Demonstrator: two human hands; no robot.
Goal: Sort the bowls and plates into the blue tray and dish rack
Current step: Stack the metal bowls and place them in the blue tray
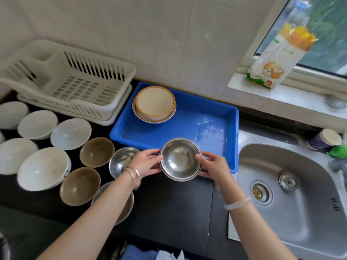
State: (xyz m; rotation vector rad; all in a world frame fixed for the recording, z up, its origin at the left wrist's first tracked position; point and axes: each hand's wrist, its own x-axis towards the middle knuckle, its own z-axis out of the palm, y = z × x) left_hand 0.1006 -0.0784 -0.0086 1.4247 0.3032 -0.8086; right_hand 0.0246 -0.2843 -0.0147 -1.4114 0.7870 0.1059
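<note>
I hold a small stack of steel bowls (179, 158) over the near edge of the blue tray (210, 124), my left hand (145, 162) on its left rim and my right hand (214, 165) on its right rim. A cream bowl with an orange rim (155, 104), nested in a similar dish, sits in the tray's far left corner. The white dish rack (75, 85) stands left of the tray with nothing in it. On the dark counter at left lie several white bowls (44, 168), two brown bowls (96, 152) and two more steel bowls (122, 160).
A steel sink (293, 196) with a drain strainer lies to the right of the tray. A cup (325, 140) and a green item sit at the sink's far corner. A food carton (277, 59) leans on the window sill. The tiled wall is behind.
</note>
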